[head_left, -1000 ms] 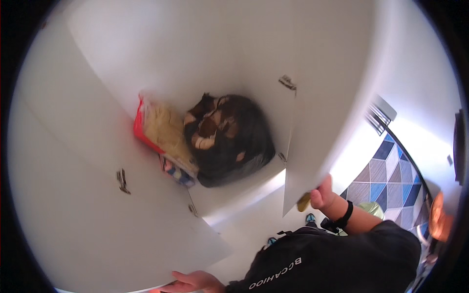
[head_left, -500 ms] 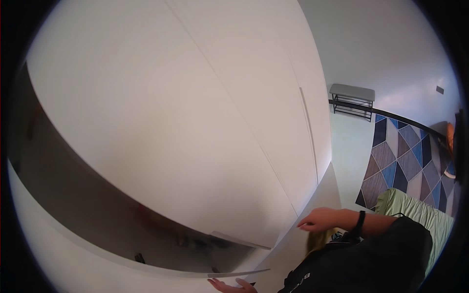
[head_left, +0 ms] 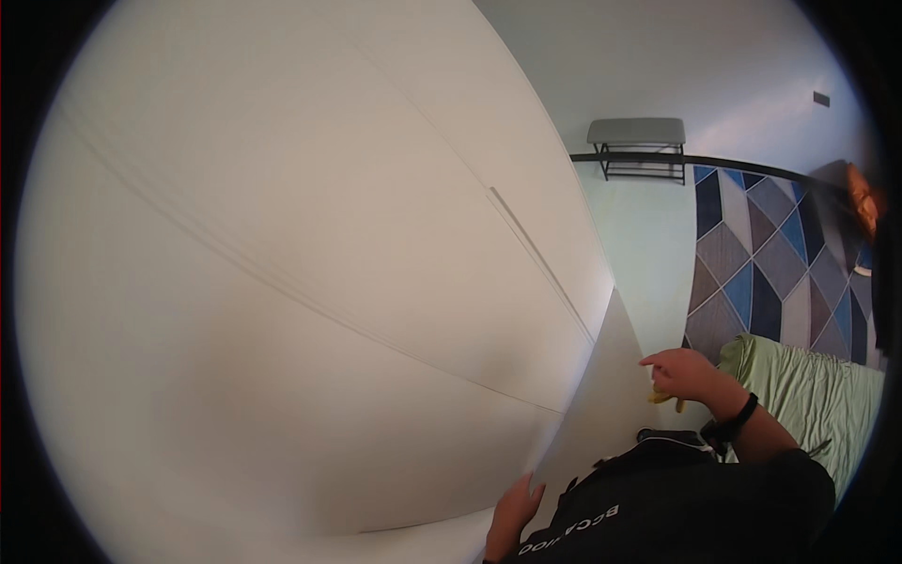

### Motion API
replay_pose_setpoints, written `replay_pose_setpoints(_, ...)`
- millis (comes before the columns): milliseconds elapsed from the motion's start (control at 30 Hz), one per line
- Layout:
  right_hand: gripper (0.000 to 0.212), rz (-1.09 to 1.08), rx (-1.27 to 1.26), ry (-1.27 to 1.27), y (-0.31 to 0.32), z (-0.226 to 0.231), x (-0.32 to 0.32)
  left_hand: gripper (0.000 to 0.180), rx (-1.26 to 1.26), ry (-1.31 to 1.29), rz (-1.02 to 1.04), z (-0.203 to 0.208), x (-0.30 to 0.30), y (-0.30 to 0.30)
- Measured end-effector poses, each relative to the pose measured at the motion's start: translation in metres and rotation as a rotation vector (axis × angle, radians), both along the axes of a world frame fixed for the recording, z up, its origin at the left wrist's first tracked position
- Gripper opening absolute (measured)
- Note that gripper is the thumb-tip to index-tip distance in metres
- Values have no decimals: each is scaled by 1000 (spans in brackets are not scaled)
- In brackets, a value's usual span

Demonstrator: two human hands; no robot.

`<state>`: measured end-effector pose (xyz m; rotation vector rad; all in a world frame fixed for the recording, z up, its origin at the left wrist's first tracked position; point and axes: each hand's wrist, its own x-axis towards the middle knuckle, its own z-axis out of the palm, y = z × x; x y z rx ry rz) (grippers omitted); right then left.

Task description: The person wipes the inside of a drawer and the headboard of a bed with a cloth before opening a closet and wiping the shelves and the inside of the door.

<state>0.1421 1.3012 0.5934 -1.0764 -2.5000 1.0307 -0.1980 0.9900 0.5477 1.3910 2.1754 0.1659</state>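
Tall white wardrobe doors (head_left: 310, 216) fill the left and middle, their panels meeting at thin seams. My left hand (head_left: 513, 512) is low in the picture, beside the lower end of the doors. Its thumb stands apart from the fingers, and nothing shows in it; whether it touches the door I cannot tell. My right hand (head_left: 684, 374) hangs over the floor, away from the doors, index finger stretched out and the others loosely bent. It seems to hold nothing. A small yellow thing (head_left: 669, 402) shows just below it, too hidden to name. A dark band circles my right wrist.
A grey-topped bench (head_left: 637, 132) with a dark frame stands by the far wall. A rug (head_left: 761, 254) with blue, grey and brown diamonds lies to the right. Nearer is a bed or seat with a light green cover (head_left: 799, 399). A long pale handle (head_left: 531, 240) runs along one door.
The dark opening at the left of the wardrobe has closed. My left hand has risen and moved right. My right hand has moved right and up, and the view has shifted.
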Motion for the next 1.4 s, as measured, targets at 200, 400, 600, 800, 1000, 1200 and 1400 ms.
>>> replay_pose_setpoints(200, 36, -111, -272, 362, 55, -29, 56, 59, 10, 97, -121, -13, 5, 131)
replay_pose_setpoints(400, 27, -666, -665, 583, 84, -144, 161, 49, 229, 85, -158, 22, 31, 263)
replay_pose_setpoints(600, 27, -167, -1038, 211, 96, -193, 163, 39, 371, 202, -159, 12, -13, 340)
replay_pose_setpoints(800, 30, -555, -854, 406, 169, -193, 101, 30, 835, 207, 251, 28, -25, 447)
replay_pose_setpoints(1000, 48, -518, -532, 14, 249, -152, 101, 22, 1010, 201, 99, 7, -61, 489)
replay_pose_setpoints(1200, 39, -707, -239, -34, 292, -164, 132, 37, 646, 526, 116, 5, -22, 503)
replay_pose_setpoints(1400, 40, -309, -365, -166, 386, -184, 118, 41, 192, 653, 234, 18, -8, 513)
